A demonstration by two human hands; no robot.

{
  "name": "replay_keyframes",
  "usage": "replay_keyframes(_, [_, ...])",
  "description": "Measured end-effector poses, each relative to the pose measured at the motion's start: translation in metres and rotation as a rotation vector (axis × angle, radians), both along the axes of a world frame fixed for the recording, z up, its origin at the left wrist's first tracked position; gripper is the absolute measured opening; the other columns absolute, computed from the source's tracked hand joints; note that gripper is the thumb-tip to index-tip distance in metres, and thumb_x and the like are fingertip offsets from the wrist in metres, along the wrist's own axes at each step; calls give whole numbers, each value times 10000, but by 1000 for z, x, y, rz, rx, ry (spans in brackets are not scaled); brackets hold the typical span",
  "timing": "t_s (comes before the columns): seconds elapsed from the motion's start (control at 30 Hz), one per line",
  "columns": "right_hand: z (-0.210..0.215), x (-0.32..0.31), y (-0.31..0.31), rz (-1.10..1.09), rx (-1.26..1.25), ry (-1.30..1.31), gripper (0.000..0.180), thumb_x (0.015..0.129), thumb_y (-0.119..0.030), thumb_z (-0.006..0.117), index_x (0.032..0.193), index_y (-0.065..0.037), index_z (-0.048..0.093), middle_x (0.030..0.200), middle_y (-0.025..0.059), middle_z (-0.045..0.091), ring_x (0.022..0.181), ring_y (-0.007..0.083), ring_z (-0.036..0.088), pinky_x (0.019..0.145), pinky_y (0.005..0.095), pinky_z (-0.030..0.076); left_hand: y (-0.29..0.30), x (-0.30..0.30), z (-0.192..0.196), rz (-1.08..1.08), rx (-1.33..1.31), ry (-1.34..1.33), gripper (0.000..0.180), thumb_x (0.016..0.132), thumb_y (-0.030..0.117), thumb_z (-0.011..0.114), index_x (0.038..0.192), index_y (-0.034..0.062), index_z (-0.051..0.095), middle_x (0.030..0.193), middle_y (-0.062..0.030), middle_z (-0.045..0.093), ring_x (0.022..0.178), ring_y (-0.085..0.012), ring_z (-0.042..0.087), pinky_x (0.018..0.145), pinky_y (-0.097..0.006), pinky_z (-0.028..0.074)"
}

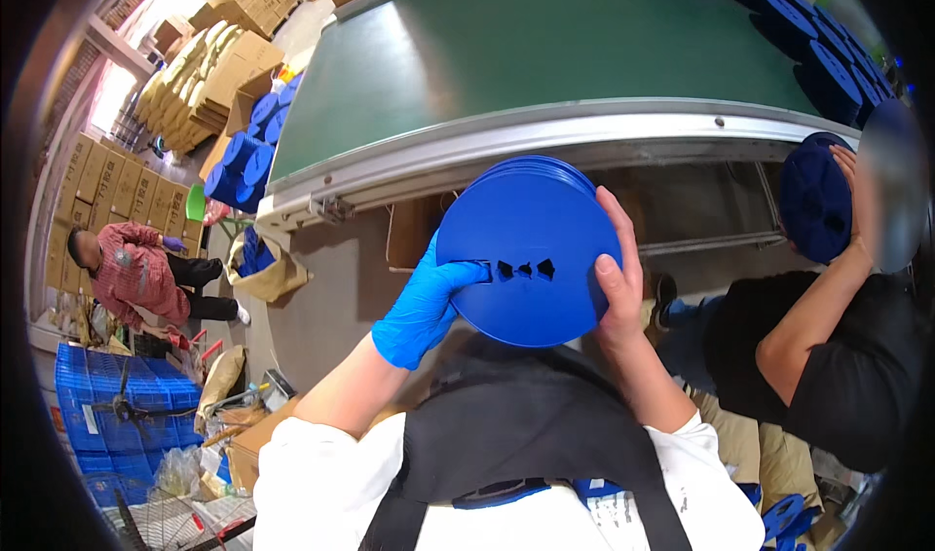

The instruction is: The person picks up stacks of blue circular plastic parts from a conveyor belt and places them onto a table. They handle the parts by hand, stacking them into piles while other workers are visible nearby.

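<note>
- Held up at chest height: a blue reel, flat face toward the camera, thin stack of discs behind its upper rim.
- Left hand, blue-gloved, clamped on the reel's left edge, fingertips hooked into the centre cut-outs.
- Right hand, bare, wrapped around the right rim.
- Seemingly mid-handling: reel not yet set down.
- Alongside, a co-worker's hand gripping another dark blue reel.
- Beyond, green conveyor belt, more blue reels lined along its right side.
- Far left, blue crates, contents unclear; stacked cardboard boxes.
</note>
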State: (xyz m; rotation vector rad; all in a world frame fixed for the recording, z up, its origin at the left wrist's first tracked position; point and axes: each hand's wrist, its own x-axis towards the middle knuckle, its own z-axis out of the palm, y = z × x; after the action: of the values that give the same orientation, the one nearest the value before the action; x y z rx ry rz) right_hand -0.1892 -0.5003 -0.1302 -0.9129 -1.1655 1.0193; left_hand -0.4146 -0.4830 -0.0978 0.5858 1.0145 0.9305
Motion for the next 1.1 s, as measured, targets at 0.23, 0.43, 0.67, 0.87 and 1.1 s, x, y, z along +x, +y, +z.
replay_keyframes(0.23, [2, -38, -28, 47, 14, -518, 808, 869, -523, 592, 1475, -35, 374, 1501, 198, 369, 1413, 382, 281, 1153, 474, 210, -51, -40, -84, 84, -92, -199, 514, 904, 16, 520, 1408, 42, 422, 1349, -134, 535, 1211, -266, 548, 1042, -409, 464])
replay_keyframes(0.43, [12, -73, -33, 144, 46, -721, 1050, 795, -675, 625, 1541, -55, 221, 1582, 209, 223, 1465, 414, 183, 1164, 489, 179, -70, -54, -115, 127, -271, -300, 393, 986, 241, 519, 1352, 101, 488, 1279, -88, 585, 1153, -225, 572, 1021, -401, 464])
replay_keyframes(0.67, [-28, -84, -49, -13, -17, -303, 1144, 791, -831, 464, 1541, -18, 171, 1605, 185, 158, 1483, 312, 167, 1192, 429, 140, -93, -80, -168, 26, -631, -916, 403, 1010, 342, 476, 1348, 124, 504, 1291, -82, 594, 1162, -248, 576, 1019, -440, 473])
replay_keyframes(0.87, [-20, -100, -77, -135, -373, -238, 1204, 767, -848, 478, 1546, -4, 116, 1605, 189, 141, 1478, 310, 169, 1191, 428, 135, -89, -83, -185, -99, -487, -1037, 427, 1013, 388, 467, 1355, 135, 505, 1301, -84, 594, 1175, -266, 573, 1010, -466, 483])
replay_keyframes(1.1, [-35, -96, -89, -81, -302, -467, 1284, 734, -864, 497, 1548, -10, -11, 1608, 234, 31, 1491, 359, 46, 1189, 489, 90, -87, -62, -171, 149, -687, -437, 389, 1035, 338, 444, 1361, 128, 475, 1270, -63, 597, 1157, -247, 576, 1001, -434, 495])
